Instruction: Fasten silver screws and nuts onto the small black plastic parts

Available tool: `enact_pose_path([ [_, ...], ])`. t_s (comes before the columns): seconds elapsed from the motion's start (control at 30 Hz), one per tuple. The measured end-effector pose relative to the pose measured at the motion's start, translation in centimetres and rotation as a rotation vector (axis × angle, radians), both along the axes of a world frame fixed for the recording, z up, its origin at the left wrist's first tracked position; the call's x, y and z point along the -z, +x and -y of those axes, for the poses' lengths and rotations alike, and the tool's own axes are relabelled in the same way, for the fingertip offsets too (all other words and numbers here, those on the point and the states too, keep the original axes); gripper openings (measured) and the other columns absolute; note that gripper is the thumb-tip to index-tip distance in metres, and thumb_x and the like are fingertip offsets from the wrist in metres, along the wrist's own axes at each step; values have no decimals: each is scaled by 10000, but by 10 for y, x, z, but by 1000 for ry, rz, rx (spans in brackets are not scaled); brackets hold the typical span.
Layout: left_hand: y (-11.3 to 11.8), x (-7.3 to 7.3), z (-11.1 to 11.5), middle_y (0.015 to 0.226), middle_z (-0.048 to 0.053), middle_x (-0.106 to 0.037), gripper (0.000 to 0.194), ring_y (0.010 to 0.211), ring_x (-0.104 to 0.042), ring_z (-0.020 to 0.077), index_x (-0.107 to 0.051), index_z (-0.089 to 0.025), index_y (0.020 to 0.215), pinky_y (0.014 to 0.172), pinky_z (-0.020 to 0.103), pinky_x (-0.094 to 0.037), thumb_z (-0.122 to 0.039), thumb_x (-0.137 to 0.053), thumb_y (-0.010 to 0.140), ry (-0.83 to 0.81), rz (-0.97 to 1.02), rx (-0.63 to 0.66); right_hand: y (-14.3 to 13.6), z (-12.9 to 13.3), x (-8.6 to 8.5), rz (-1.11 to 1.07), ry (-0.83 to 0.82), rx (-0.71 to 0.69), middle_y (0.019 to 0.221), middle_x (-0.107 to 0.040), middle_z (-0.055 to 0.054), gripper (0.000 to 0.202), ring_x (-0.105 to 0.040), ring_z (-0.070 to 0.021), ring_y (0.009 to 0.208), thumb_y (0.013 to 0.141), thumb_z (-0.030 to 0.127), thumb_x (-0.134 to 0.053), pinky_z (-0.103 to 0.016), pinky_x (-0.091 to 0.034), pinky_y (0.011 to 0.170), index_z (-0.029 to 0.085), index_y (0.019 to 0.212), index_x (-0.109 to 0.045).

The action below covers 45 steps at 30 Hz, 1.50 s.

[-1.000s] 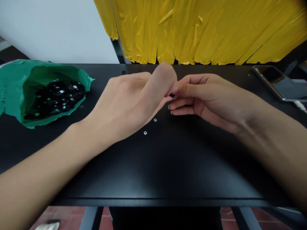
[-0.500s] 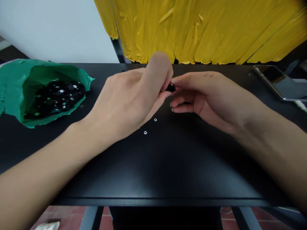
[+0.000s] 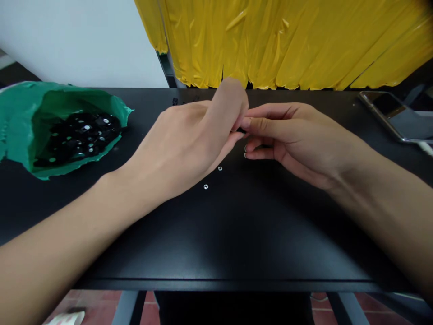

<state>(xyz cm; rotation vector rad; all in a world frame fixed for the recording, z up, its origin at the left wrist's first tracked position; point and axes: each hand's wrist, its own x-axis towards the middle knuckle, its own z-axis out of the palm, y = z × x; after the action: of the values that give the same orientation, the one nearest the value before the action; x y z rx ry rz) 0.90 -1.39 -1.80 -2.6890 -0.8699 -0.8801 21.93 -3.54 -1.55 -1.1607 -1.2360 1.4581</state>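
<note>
Over the far half of the black table [image 3: 237, 239], my left hand [image 3: 192, 140] and my right hand [image 3: 291, 131] meet at the fingertips. Both pinch a small black part [image 3: 241, 130], which the fingers almost wholly cover. The right thumb presses against it, while that hand's lower fingers curl loosely underneath. Just below the left hand lie two tiny silver rings, the upper ring [image 3: 220, 168] and the lower ring [image 3: 206, 186]. A small black piece [image 3: 175, 101] sits behind the left hand, near the far edge.
An open green bag [image 3: 16, 122] at the left holds many small black parts [image 3: 84, 133] with some shiny bits. A phone [image 3: 389, 113] with a white cable [image 3: 426, 148] lies at the far right. Yellow plastic sheeting [image 3: 270, 40] and a white panel [image 3: 84, 40] stand behind the table.
My left hand has shifted slightly right. The right thumb has come down over the black part, hiding more of it. The small piece behind the left hand shows more.
</note>
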Motion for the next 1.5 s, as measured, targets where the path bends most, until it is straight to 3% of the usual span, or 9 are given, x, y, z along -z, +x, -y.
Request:
enact_pose_path([
  [0.2,0,-1,1,958,8,-647,204,719,-691,196,-486,-292,1137,586,329,-440,-301,-610,975,-67,32,-38,-1,1,-4,-15,-28,16,859,-745,-35,163,-680,-137,737,943,301,-749,-226,-634,690,233,806,-804],
  [0.3,1,-1,2,936,7,-648,191,798,-721,222,-476,-292,1117,590,329,-436,-307,-600,972,-63,34,-32,-2,0,-4,8,-46,35,861,-753,-29,152,-694,-130,723,955,247,-723,-219,-626,677,234,822,-793],
  [0.47,2,-1,2,905,1,-642,212,710,-683,210,-458,-291,1135,558,336,-400,-298,-584,965,-47,12,-31,-3,-1,1,-11,-56,25,865,-754,-4,114,-696,-118,704,909,302,-800,-208,-619,663,243,817,-767],
  [0.6,2,-1,1,900,12,-654,195,770,-725,241,-466,-283,1122,559,346,-425,-293,-584,967,-68,16,-26,-3,0,2,2,-20,32,897,-751,5,39,-668,-102,690,900,296,-809,-199,-607,656,258,892,-803],
  [0.87,-1,-1,0,926,-5,-656,223,824,-756,232,-459,-306,1135,570,335,-442,-302,-611,972,-90,39,-44,-2,2,-5,4,-43,42,863,-753,-29,192,-690,-140,740,968,255,-690,-252,-622,698,230,812,-799],
  [1.13,2,-2,1,893,-14,-654,144,743,-718,205,-499,-289,1076,583,331,-430,-283,-602,975,-66,37,-11,-5,2,0,-2,-43,58,851,-760,6,121,-721,-129,712,887,319,-842,-244,-619,687,245,834,-762],
  [1.5,-1,-2,1,954,7,-660,214,761,-739,222,-485,-303,1141,559,341,-418,-301,-611,968,-81,32,-63,-7,6,-6,31,-10,67,925,-761,-40,123,-698,-145,765,940,279,-725,-248,-611,710,216,863,-797],
])
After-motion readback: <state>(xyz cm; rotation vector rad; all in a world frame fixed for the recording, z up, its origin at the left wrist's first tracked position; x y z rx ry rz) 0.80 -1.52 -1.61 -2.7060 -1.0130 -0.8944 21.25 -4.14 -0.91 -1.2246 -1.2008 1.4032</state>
